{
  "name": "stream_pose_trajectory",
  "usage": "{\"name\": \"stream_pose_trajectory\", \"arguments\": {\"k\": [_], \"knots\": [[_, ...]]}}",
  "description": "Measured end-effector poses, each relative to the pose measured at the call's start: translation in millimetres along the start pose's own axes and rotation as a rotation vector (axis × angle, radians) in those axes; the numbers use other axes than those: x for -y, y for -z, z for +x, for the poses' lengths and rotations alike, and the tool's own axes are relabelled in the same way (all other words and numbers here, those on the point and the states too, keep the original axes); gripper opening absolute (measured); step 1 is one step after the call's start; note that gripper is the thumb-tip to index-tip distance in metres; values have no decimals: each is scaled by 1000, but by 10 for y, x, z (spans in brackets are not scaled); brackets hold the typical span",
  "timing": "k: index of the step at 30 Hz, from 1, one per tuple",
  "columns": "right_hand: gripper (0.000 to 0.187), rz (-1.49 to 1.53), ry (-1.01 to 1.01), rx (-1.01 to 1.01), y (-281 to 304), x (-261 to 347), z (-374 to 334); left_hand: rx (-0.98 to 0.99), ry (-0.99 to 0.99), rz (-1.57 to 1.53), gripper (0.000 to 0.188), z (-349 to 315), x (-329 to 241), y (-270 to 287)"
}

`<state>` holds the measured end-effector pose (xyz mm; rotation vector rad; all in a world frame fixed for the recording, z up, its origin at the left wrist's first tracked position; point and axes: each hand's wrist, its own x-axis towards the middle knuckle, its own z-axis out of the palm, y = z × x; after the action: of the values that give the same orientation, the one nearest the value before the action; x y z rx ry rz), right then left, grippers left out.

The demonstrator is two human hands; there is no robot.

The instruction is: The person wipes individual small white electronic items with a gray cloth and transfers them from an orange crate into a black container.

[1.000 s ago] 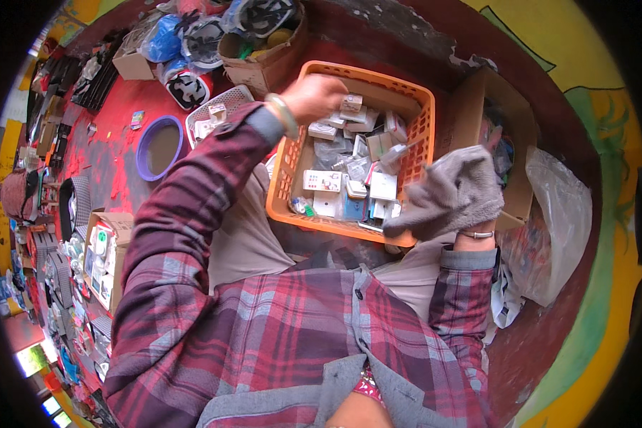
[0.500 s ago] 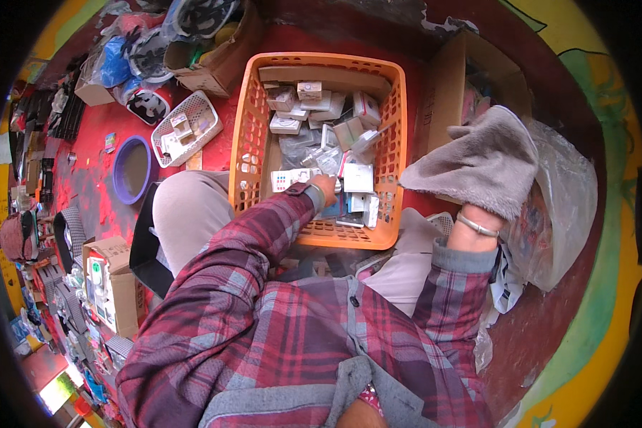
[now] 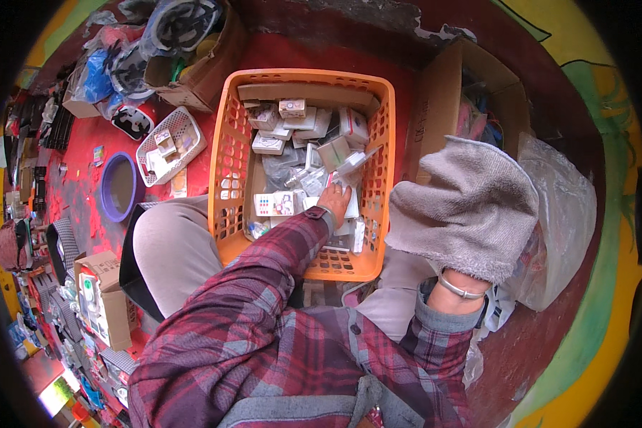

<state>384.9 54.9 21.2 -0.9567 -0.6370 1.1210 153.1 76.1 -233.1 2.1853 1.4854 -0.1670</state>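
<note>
Inside the orange plastic basket (image 3: 390, 178), my left hand (image 3: 335, 201) rests over a white box (image 3: 352, 203), with its fingers spread. A small white box with coloured marks (image 3: 273, 205) lies just left of that wrist. Around them are several more small boxes, a white one (image 3: 268, 144) and a clear plastic pack (image 3: 352, 162) among them. My right hand is hidden under a grey fuzzy cloth (image 3: 464, 207), raised beside the basket's right side; only the wrist with a metal bangle (image 3: 461, 287) shows below it.
A white basket (image 3: 171, 146) with small boxes and a purple basin (image 3: 119, 187) stand at the left. Behind them is a cardboard box of bagged goods (image 3: 192, 82). At the right are another open carton (image 3: 431, 100) and a clear plastic bag (image 3: 560, 214).
My left hand has moved across to the white box and its fingers have spread. The cloth over my right hand has swung lower and spread out. The view has shifted a little.
</note>
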Motion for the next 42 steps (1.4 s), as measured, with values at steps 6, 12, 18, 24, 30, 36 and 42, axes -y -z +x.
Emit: {"name": "stream_pose_trajectory", "arguments": {"k": [6,12,18,24,30,36,42], "knots": [[35,-22,46,66,-378,-4,14,213,303,-771,71,-389,157,671],[35,-211,171,222,-1045,-7,-43,417,-82,-2125,67,-938,443,1539],[29,-1146,574,500,-1698,-23,-145,428,-599,-2337,76,-1580,226,2557],[25,-898,871,536,-1953,-176,-359,270,-382,-2206,68,-1938,191,2857],[60,-1177,1003,610,-2115,-740,-662,263,-276,-2278,67,-1862,142,2499],[65,-1088,573,561,-2038,-1244,-592,258,-284,-2242,70,-1791,261,2441],[46,-459,15,576,-1920,-1506,-349,259,48,-2008,64,-1799,325,2313]]}}
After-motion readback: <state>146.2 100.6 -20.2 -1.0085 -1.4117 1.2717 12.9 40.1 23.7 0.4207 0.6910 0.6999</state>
